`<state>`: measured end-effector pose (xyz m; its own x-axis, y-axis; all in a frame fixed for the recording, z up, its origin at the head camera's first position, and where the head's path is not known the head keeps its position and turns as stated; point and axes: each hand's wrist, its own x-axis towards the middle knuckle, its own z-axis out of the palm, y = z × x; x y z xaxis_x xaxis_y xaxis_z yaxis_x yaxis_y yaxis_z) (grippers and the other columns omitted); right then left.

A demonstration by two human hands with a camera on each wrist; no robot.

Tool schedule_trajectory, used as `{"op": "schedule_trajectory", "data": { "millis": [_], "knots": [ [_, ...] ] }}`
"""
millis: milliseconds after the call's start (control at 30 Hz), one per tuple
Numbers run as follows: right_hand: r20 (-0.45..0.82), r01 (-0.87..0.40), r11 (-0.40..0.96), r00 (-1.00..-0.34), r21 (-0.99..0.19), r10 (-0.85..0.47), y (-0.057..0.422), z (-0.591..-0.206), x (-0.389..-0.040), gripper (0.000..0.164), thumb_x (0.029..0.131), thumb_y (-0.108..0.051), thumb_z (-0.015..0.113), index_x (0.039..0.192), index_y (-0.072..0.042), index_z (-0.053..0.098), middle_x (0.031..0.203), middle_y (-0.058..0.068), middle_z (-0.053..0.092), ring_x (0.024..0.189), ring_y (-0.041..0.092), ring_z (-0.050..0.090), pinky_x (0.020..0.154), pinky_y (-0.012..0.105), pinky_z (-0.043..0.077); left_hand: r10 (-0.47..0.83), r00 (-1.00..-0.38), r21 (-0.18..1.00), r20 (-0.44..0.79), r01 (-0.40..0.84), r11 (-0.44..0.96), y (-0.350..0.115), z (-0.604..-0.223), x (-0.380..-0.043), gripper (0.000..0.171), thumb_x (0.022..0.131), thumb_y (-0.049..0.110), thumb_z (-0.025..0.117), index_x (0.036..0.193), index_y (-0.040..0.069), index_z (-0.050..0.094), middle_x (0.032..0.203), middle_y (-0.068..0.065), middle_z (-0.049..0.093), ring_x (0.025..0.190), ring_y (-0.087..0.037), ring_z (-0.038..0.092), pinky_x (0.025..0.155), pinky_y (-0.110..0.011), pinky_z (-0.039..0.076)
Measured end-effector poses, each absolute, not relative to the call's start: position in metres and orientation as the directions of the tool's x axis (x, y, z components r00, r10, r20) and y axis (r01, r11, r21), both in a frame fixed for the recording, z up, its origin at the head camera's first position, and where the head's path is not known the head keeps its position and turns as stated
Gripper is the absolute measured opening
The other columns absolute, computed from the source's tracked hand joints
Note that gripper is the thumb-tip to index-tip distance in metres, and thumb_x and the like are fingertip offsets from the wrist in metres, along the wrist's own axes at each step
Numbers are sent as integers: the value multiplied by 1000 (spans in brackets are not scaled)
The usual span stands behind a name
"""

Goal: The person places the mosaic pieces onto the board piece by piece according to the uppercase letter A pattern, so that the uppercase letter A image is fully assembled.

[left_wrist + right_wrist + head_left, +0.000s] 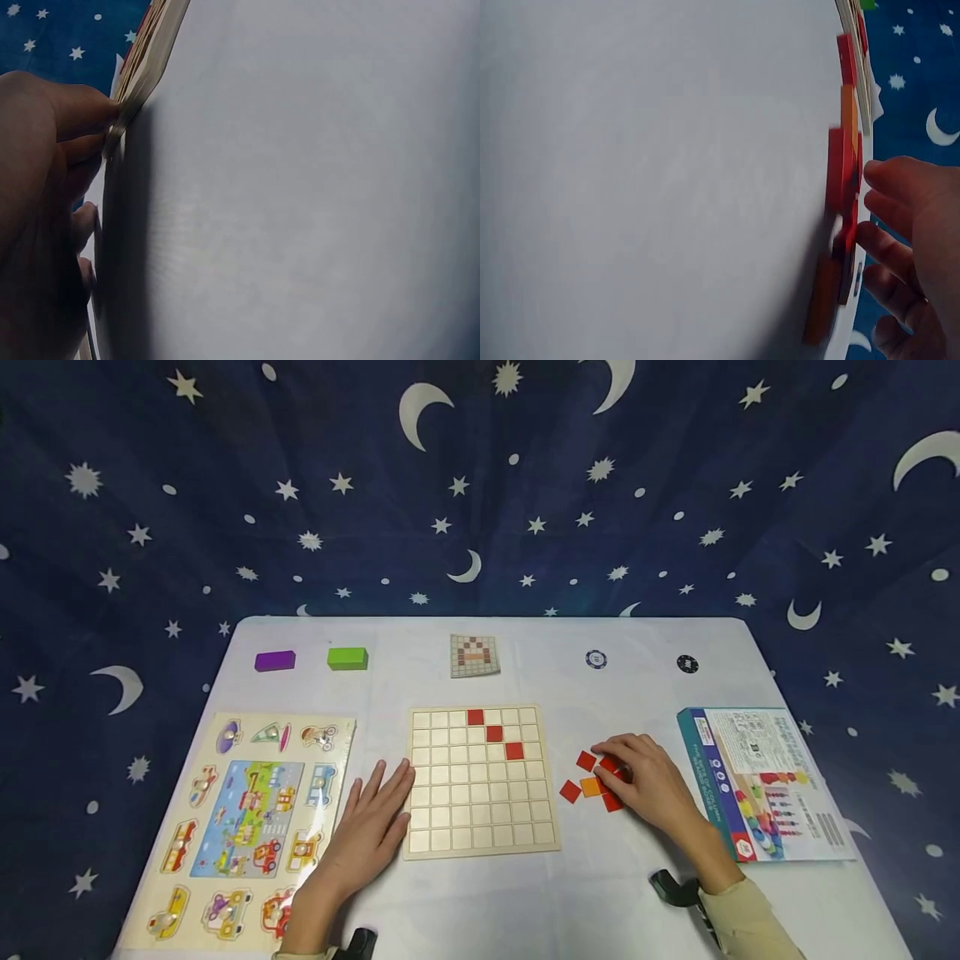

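In the head view, a wooden grid board [481,793] lies flat, with three red square tiles [494,734] set diagonally in its upper cells. My left hand [367,831] rests beside it, fingers spread and touching its left edge; the left wrist view shows fingertips at the board's side [150,67]. To the board's right is a loose group of red tiles [570,791] and an orange tile [590,787]. Over the right part of this group is my right hand [651,783], fingers loosely bent and partly hiding some tiles. The right wrist view shows its fingertips close against red tiles [840,172].
A small pattern card [474,657] lies behind the board. Purple [275,661] and green [347,659] blocks sit back left; blue-white [596,659] and black [687,664] chips lie back right. A picture puzzle [337,777] is at left, a box [765,785] at right.
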<state>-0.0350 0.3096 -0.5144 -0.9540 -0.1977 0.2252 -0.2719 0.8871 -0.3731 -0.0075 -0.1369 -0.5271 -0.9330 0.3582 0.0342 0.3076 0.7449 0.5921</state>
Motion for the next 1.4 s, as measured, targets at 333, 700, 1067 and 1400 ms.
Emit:
{"op": "schedule_trajectory", "data": {
  "millis": [333, 700, 1067, 1400],
  "knots": [
    [191, -252, 919, -961, -305, -200, 295, -513, -45, 30, 85, -28, 90, 110, -13, 81, 99, 5, 76, 91, 24, 61, 77, 37, 43, 353, -930, 599, 98, 339, 726, -137, -538, -7, 58, 109, 26, 58, 164, 19, 44, 173, -1, 41, 164, -38, 28, 138, -34, -5],
    [226, -270, 897, -954, -350, -198, 284, -513, -47, 30, 83, -25, 91, 109, -12, 82, 95, 4, 75, 85, 18, 58, 77, 37, 44, 348, -937, 604, 42, 301, 738, -137, -530, -9, 59, 108, 24, 58, 165, 18, 43, 174, 0, 39, 165, -40, 27, 134, -58, 10],
    [304, -458, 824, -880, -334, -366, 240, -514, -54, 28, 83, -30, 92, 107, -20, 82, 100, -5, 76, 85, 12, 58, 76, 32, 41, 352, -933, 596, 79, 327, 733, -137, -532, -7, 58, 108, 25, 58, 164, 18, 44, 172, -2, 42, 164, -40, 29, 139, -43, 0],
    [260, -510, 794, -858, -330, -443, 211, -513, -58, 23, 86, -33, 90, 104, -23, 81, 103, -8, 78, 94, 13, 65, 79, 31, 43, 347, -935, 604, 76, 320, 730, -139, -535, -7, 59, 109, 27, 57, 165, 20, 43, 174, 0, 40, 165, -38, 26, 139, -41, -3]
  ]
}}
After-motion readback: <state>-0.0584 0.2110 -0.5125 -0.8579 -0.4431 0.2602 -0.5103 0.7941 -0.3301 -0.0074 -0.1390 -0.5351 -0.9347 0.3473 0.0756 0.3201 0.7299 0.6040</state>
